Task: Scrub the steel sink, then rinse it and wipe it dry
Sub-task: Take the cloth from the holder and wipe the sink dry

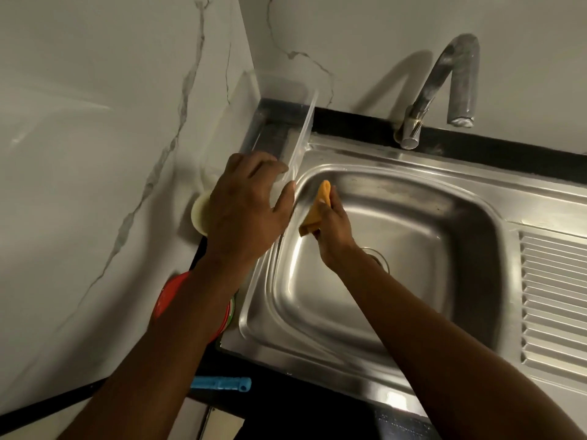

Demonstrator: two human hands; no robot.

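The steel sink [397, 338] has a deep basin with a drain [379, 257] partly hidden behind my right wrist. My right hand [333, 233] is inside the basin at its left wall, shut on a folded orange cloth [316, 211] pressed against the steel. My left hand [244, 204] rests on the near rim of a clear plastic container [279, 93] that stands at the sink's left edge, thumb on the inner side and fingers curled over it. The steel tap [444, 81] arches over the back rim; no water runs.
A ribbed drainboard [556, 300] lies right of the basin. Left of the sink sit a pale round object [199, 211], a red lid or plate [168, 296] under my left forearm, and a blue handle [222, 383] on the black counter. Marble walls close in behind and left.
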